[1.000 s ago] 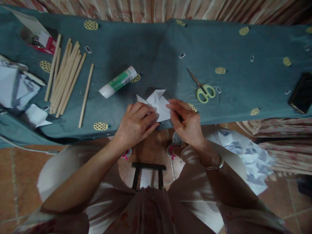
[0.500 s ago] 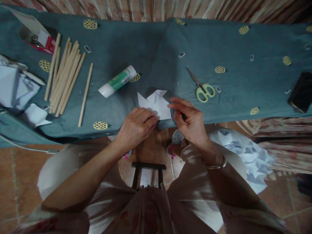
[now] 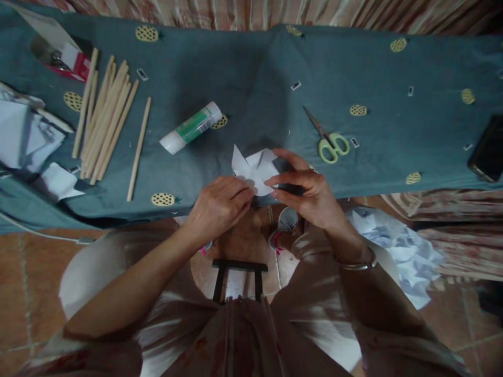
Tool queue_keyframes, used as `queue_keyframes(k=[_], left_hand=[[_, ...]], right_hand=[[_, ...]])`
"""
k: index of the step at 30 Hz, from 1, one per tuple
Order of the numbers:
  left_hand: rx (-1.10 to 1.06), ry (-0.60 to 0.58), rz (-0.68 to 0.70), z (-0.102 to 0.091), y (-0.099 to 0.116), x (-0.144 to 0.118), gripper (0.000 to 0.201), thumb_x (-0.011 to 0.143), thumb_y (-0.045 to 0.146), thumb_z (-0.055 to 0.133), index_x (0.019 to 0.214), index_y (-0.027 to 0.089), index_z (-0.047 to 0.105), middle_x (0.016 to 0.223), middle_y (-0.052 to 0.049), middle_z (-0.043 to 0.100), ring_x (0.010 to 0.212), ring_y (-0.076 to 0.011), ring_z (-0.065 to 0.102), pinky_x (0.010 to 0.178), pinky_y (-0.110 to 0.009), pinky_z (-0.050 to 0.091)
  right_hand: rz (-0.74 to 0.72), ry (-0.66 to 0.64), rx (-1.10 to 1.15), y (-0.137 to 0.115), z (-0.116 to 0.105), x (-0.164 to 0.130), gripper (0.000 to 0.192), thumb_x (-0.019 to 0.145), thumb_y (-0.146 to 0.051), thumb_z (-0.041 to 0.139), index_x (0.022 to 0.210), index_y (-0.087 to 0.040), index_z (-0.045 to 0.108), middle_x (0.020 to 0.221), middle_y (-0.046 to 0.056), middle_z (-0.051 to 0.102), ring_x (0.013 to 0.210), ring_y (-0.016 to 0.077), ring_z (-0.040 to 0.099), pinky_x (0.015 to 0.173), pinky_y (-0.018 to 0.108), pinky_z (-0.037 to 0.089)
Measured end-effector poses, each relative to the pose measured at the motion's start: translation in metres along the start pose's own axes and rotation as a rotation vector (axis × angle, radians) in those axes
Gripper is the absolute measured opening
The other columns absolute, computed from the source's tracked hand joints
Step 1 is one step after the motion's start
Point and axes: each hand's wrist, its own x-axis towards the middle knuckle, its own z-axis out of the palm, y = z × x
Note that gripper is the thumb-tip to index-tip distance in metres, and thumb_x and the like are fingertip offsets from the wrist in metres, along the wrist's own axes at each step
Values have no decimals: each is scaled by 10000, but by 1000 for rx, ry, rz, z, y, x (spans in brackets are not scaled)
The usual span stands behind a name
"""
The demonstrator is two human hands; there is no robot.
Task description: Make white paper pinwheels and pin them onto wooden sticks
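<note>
A white paper pinwheel (image 3: 257, 170) with folded, pointed blades is at the table's front edge, between both hands. My left hand (image 3: 222, 204) is closed on its lower left side, the fingertips partly hidden behind the knuckles. From the right, my right hand (image 3: 308, 188) reaches round the pinwheel with fingers spread and curved, the tips touching its right blade and lower edge. Behind it lies a white and green glue stick (image 3: 191, 128). Green-handled scissors (image 3: 328, 140) rest with their blades apart a little to the right of my right hand.
Several wooden sticks (image 3: 104, 123) lie in a bunch on the left, with a single stick (image 3: 139, 149) beside them. Farther left are a red box (image 3: 76, 68) of small metal items and white paper pieces (image 3: 13, 136). A phone (image 3: 487, 149) lies far right; a bag of folded paper (image 3: 404, 251) stands below.
My right hand has shifted its fingers from the pinwheel's right tip onto its right blade. The pinwheel has turned slightly, its left point now more upright. My left hand keeps its hold.
</note>
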Motion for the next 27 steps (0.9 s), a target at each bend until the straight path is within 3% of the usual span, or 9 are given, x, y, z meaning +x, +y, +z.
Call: queue_keyframes(k=[7, 15, 27], left_hand=[[-56, -20, -6, 0, 3, -1, 119, 920, 150, 537, 947, 126, 651, 893, -83, 700, 810, -190, 621, 721, -326, 514], [-63, 0, -10, 2, 6, -3, 287, 933, 122, 498, 1210, 118, 574, 932, -79, 705, 868, -197, 629, 784, -344, 550], [-160, -22, -32, 3, 6, -2, 235, 931, 105, 493, 1122, 115, 629, 1009, -102, 691, 941, -201, 625, 810, -349, 567]], right_hand=[[-43, 64, -57, 5, 12, 4, 79, 821, -245, 705, 867, -298, 741, 1374, 4, 584, 1302, 254, 530, 1111, 512, 420], [-23, 162, -157, 3, 23, 5, 98, 828, -219, 676, 816, -308, 716, 1317, -15, 615, 1316, 262, 506, 1119, 475, 432], [-19, 204, -199, -1, 30, 6, 76, 842, -233, 643, 785, -270, 676, 1309, 16, 614, 1304, 259, 514, 1125, 508, 405]])
